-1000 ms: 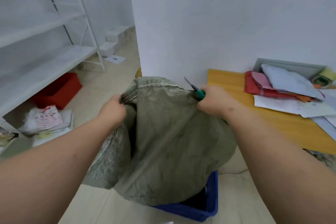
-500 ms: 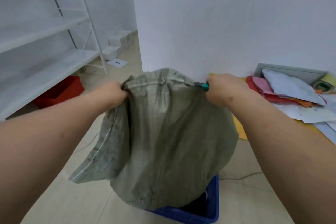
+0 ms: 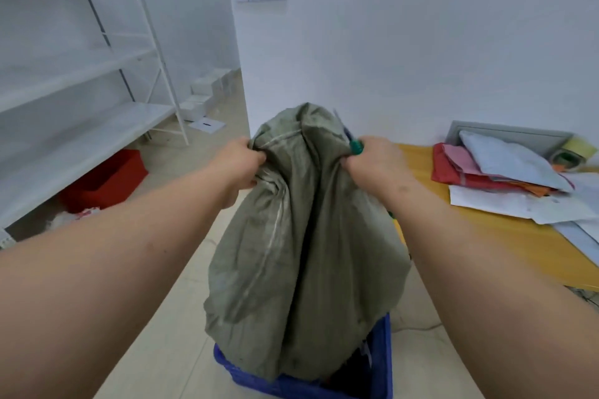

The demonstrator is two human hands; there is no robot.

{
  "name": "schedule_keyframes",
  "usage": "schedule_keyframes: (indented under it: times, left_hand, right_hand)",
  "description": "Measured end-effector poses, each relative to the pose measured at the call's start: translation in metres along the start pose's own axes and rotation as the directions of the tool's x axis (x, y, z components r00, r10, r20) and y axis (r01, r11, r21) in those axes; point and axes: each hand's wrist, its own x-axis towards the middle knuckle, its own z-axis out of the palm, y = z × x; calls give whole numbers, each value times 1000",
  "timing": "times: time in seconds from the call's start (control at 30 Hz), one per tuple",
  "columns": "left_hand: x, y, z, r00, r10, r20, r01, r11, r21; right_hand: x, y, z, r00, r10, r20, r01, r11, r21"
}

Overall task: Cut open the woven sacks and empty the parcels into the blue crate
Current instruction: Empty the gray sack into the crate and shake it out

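Note:
A grey-green woven sack [image 3: 301, 246] hangs upside down, its lower end reaching into the blue crate [image 3: 382, 363] on the floor. My left hand [image 3: 240, 165] grips the sack's upper left corner by its stitched seam. My right hand [image 3: 379, 162] grips the upper right corner together with a green-handled cutting tool [image 3: 355, 146], whose blade points up behind the fabric. The parcels inside the crate are mostly hidden by the sack.
A yellow table [image 3: 486, 236] on the right carries a pile of red, pink and white mailers [image 3: 499, 165], papers and a tape roll [image 3: 573, 152]. White shelving [image 3: 81, 100] stands at the left with a red bin [image 3: 107, 181] under it. Beige tiled floor lies between.
Both hands have lifted the sack higher and drawn closer together, bunching its top. The sack now hangs narrower and straighter over the crate.

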Motion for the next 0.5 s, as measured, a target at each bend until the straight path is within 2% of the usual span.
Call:
schedule_keyframes:
  times: [0.07,0.13,0.17,0.2,0.27,0.3,0.33,0.4,0.47,0.5]
  left_hand:
    - [8,8,-8,995,73,-74,-84,985,-150]
    - [7,15,-11,983,148,-110,-174,943,-283]
    - [4,14,-9,982,166,-88,-185,940,-286]
    - [0,10,-7,986,160,-40,-164,962,-218]
    - [-9,-3,-1,994,62,87,-61,998,-14]
    - [-11,-7,0,994,19,108,-22,1000,21]
    - [-11,-6,-1,995,17,98,-16,1000,-12]
    - [0,3,-9,995,95,-17,-97,979,-179]
    - [5,16,-18,971,194,-141,-229,923,-308]
    - [8,16,-20,961,225,-158,-268,900,-345]
  right_hand:
    - [0,-9,-18,980,-18,-200,43,992,121]
    - [-3,-13,-25,914,7,-405,125,946,299]
    - [-6,-13,-23,911,13,-412,129,940,315]
    - [-9,-12,-17,944,-3,-330,97,958,269]
    - [-9,-4,4,999,23,-24,-19,984,175]
    - [-10,-1,8,997,66,47,-74,981,182]
    - [-9,-1,7,995,99,23,-101,972,213]
    - [-4,-7,-5,974,131,-185,-75,956,282]
    - [-2,-14,-18,904,119,-412,44,930,366]
    - [-5,-17,-21,881,88,-464,107,919,379]
